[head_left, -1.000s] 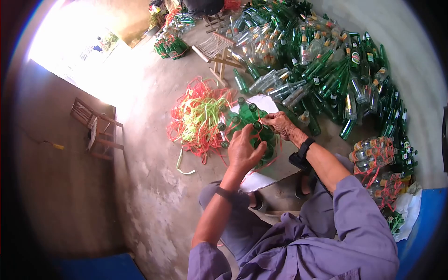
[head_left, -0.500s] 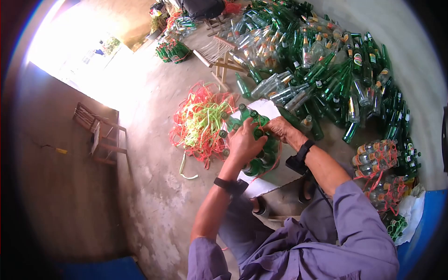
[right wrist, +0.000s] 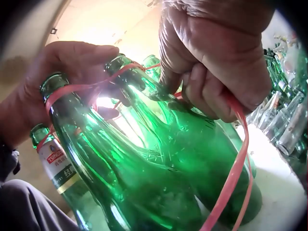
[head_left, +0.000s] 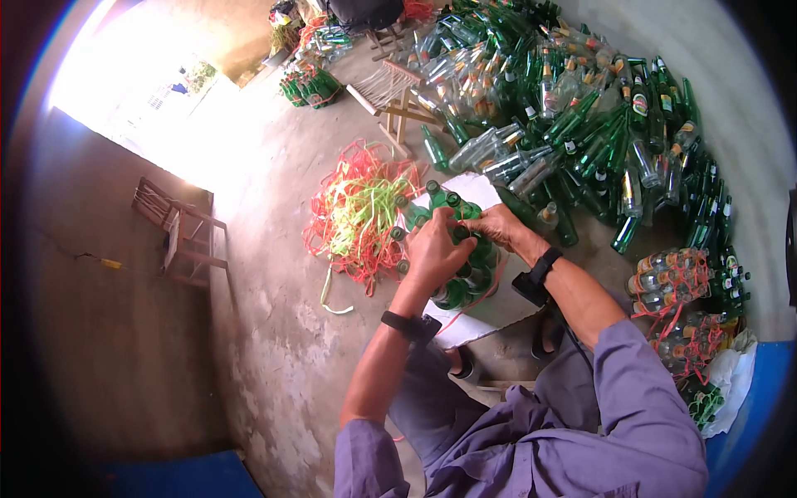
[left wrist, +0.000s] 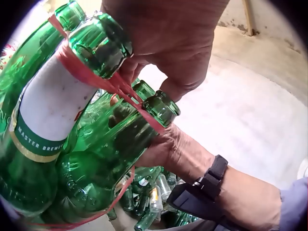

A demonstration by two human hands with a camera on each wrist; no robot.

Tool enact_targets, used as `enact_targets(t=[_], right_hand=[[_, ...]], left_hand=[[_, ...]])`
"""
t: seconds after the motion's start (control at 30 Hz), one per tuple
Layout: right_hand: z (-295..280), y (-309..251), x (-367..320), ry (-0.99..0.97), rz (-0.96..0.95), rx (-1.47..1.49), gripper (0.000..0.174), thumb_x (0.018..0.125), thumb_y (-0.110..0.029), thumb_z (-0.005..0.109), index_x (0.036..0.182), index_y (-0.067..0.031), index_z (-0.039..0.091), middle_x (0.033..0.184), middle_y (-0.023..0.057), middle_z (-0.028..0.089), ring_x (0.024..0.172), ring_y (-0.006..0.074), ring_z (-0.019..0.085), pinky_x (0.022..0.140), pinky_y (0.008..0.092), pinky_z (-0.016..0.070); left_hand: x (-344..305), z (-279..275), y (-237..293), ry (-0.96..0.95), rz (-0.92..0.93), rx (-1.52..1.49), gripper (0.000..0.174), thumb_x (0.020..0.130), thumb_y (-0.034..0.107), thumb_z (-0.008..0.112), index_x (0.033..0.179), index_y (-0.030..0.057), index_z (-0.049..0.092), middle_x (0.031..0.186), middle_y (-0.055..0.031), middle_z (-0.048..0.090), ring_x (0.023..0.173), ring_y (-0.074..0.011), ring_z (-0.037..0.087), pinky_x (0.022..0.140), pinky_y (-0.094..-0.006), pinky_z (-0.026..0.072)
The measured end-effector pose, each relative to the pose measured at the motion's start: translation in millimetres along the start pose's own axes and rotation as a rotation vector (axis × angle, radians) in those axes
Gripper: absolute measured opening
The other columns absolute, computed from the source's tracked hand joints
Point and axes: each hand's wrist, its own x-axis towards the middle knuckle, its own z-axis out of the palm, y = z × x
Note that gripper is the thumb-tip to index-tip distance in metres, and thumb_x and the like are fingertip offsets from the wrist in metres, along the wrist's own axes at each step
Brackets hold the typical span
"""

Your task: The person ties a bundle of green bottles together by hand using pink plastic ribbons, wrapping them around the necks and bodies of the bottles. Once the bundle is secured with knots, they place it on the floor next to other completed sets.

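Several green glass bottles stand upright in a close cluster on a white board. A flat red plastic strap runs around their necks, and another strand circles them lower down. My left hand reaches over the necks from the near left, its fingers pinching the strap between them; the fingertips are partly hidden. My right hand grips the strap at the far right side with curled fingers. From that fist a loose red length hangs down along the glass.
Beside the board lies a tangle of red and yellow-green straps. A large heap of loose bottles fills the back right. Strapped bottle bundles are at the right, and another bundle stands at the back. Wooden stools stand farther back.
My left hand has shifted up over the bottle necks, closer to the right hand. The right hand keeps hold of the strap and has turned slightly.
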Motion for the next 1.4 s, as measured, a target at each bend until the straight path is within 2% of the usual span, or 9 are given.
enact_targets(t=[0.1, 0.17, 0.5, 0.7, 0.77, 0.87, 1.0, 1.17, 1.4], right_hand=[[-3, -8, -14, 0.025, -0.222, 0.050, 0.044, 0.070, -0.033, 0.095, 0.067, 0.0019, 0.069, 0.064, 0.0028, 0.063, 0.057, 0.0105, 0.052, 0.049, 0.0331, 0.0410], [-24, 1, -5, 0.005, 0.017, -0.285, 0.043, 0.074, -0.035, 0.093, 0.082, 0.0032, 0.075, 0.069, -0.0017, 0.063, 0.059, 0.0067, 0.048, 0.050, 0.0279, 0.0378], [-2, -41, -38, -0.012, 0.001, -0.169, 0.038, 0.086, -0.038, 0.083, 0.077, -0.0030, 0.073, 0.060, -0.0065, 0.052, 0.054, 0.0035, 0.039, 0.047, 0.0248, 0.0293], [-1, -51, -37, -0.035, 0.047, -0.205, 0.025, 0.090, -0.026, 0.076, 0.086, -0.0010, 0.077, 0.064, -0.0034, 0.060, 0.058, 0.0061, 0.049, 0.054, 0.0267, 0.0403], [4, -56, -41, -0.039, -0.041, -0.176, 0.022, 0.090, -0.021, 0.073, 0.087, 0.0008, 0.076, 0.065, -0.0037, 0.060, 0.060, 0.0056, 0.050, 0.054, 0.0272, 0.0413], [12, -50, -37, -0.043, -0.145, -0.189, 0.022, 0.090, -0.018, 0.071, 0.088, 0.0026, 0.077, 0.065, -0.0034, 0.061, 0.061, 0.0051, 0.050, 0.055, 0.0274, 0.0425], [12, -47, -34, -0.042, -0.156, -0.226, 0.024, 0.090, -0.019, 0.071, 0.088, 0.0039, 0.077, 0.066, -0.0026, 0.062, 0.061, 0.0051, 0.050, 0.055, 0.0276, 0.0430], [11, -34, -25, -0.037, -0.219, -0.251, 0.025, 0.090, -0.020, 0.071, 0.087, 0.0040, 0.077, 0.061, -0.0023, 0.059, 0.059, 0.0058, 0.049, 0.055, 0.0282, 0.0431], [15, -38, -31, 0.025, -0.187, -0.359, 0.023, 0.088, -0.021, 0.073, 0.088, 0.0010, 0.078, 0.063, 0.0025, 0.065, 0.059, 0.0074, 0.055, 0.057, 0.0294, 0.0476]], left_hand=[[0, -1, 0, 0.020, 0.013, 0.000, 0.064, 0.077, 0.031, 0.080, 0.128, 0.0033, 0.053, 0.111, -0.0159, 0.071, 0.102, -0.0327, 0.068, 0.087, -0.0451, 0.0510], [1, -6, 2, 0.029, 0.042, 0.001, 0.060, 0.077, 0.030, 0.081, 0.125, 0.0035, 0.054, 0.108, -0.0165, 0.070, 0.099, -0.0335, 0.068, 0.083, -0.0447, 0.0530], [5, -29, 11, -0.023, 0.174, 0.304, 0.038, 0.075, 0.032, 0.079, 0.102, 0.0094, 0.066, 0.086, -0.0055, 0.070, 0.097, -0.0270, 0.064, 0.098, -0.0482, 0.0406], [8, -42, -20, 0.070, 0.101, 0.247, 0.023, 0.076, 0.020, 0.071, 0.097, 0.0108, 0.071, 0.083, -0.0069, 0.072, 0.091, -0.0266, 0.067, 0.091, -0.0452, 0.0474], [7, -43, -33, 0.124, 0.054, 0.142, 0.015, 0.079, 0.013, 0.066, 0.091, 0.0079, 0.073, 0.082, -0.0098, 0.073, 0.084, -0.0283, 0.068, 0.079, -0.0426, 0.0543], [4, -50, -31, 0.090, 0.130, 0.163, 0.015, 0.079, 0.011, 0.065, 0.092, 0.0072, 0.073, 0.082, -0.0108, 0.073, 0.086, -0.0282, 0.068, 0.080, -0.0425, 0.0545], [5, -57, -33, 0.091, 0.097, 0.123, 0.014, 0.080, 0.011, 0.065, 0.091, 0.0069, 0.073, 0.079, -0.0112, 0.072, 0.087, -0.0279, 0.068, 0.081, -0.0422, 0.0544], [21, -48, -79, 0.095, -0.022, 0.008, 0.012, 0.084, 0.017, 0.064, 0.088, 0.0100, 0.072, 0.085, -0.0160, 0.072, 0.084, -0.0389, 0.068, 0.076, -0.0485, 0.0533], [40, -45, -64, 0.107, -0.148, 0.129, 0.018, 0.086, 0.022, 0.060, 0.089, 0.0108, 0.073, 0.086, -0.0190, 0.071, 0.083, -0.0412, 0.069, 0.073, -0.0502, 0.0537]])
